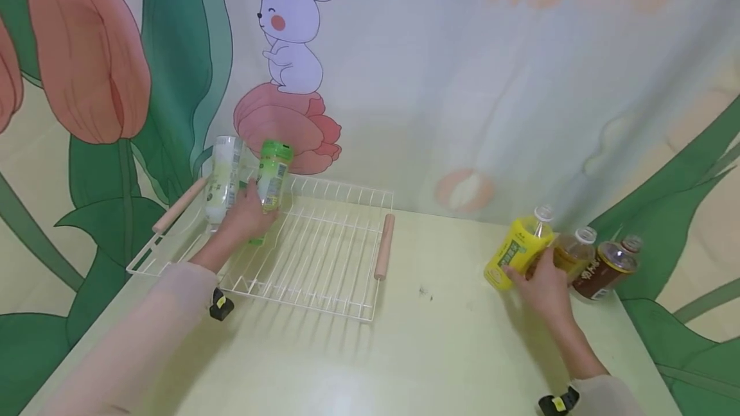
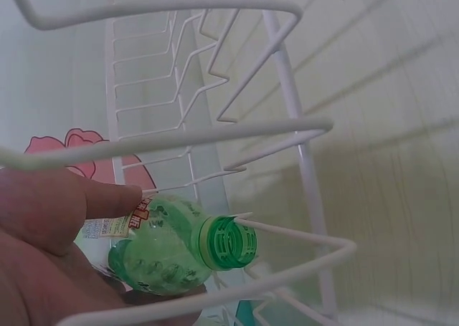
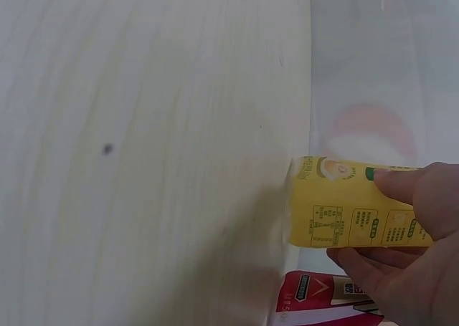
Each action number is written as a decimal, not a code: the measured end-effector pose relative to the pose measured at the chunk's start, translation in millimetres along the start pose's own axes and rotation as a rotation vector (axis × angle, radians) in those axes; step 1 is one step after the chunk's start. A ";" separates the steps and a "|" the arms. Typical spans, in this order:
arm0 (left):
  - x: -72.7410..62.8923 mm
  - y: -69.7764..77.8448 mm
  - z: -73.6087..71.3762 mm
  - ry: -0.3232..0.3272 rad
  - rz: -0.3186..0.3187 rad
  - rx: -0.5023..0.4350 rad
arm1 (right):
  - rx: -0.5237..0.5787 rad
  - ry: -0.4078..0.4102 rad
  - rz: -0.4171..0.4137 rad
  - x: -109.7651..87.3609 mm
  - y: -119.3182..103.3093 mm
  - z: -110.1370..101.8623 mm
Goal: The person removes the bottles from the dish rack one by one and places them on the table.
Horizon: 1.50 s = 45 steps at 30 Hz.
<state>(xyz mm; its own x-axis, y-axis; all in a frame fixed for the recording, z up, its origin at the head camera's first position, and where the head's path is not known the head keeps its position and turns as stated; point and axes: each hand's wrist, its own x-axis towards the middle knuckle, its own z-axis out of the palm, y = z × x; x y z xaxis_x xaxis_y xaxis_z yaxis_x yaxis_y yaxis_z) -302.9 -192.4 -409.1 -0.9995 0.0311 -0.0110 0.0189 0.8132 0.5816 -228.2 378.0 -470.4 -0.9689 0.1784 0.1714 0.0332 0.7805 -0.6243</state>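
Observation:
My left hand [image 1: 245, 214] grips a green plastic bottle [image 1: 273, 178] over the white wire rack [image 1: 324, 242]. In the left wrist view its uncapped green neck [image 2: 233, 243] points down between the rack's wires. Left of it, a pale bottle [image 1: 222, 178] stands neck-down in the rack. At the right, my right hand [image 1: 543, 281] holds a yellow-labelled bottle [image 1: 523, 242] between thumb and fingers. That bottle is upright; whether its base touches the table, I cannot tell. Beside it stands a bottle with a clear, amber-tinted top [image 1: 578, 249], partly hidden by the hand.
A dark brown bottle [image 1: 613, 268] stands at the far right of the pale table [image 1: 428, 352]. The rack has wooden handles, one [image 1: 385, 246] on its right side. Behind the table hangs a printed curtain [image 1: 416, 82] with tulips and a rabbit.

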 end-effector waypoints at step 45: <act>-3.0 -1.1 -2.2 -0.009 0.004 -0.005 | -0.093 -0.190 -0.011 -29.3 -9.0 -24.7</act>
<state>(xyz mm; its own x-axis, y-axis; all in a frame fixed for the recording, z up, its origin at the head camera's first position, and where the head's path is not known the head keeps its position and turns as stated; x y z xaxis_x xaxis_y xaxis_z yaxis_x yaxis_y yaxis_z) -300.0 -194.7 -407.9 -0.9991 0.0396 -0.0159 0.0228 0.8102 0.5857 -194.0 380.5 -451.0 -0.9979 0.0599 0.0256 0.0361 0.8354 -0.5485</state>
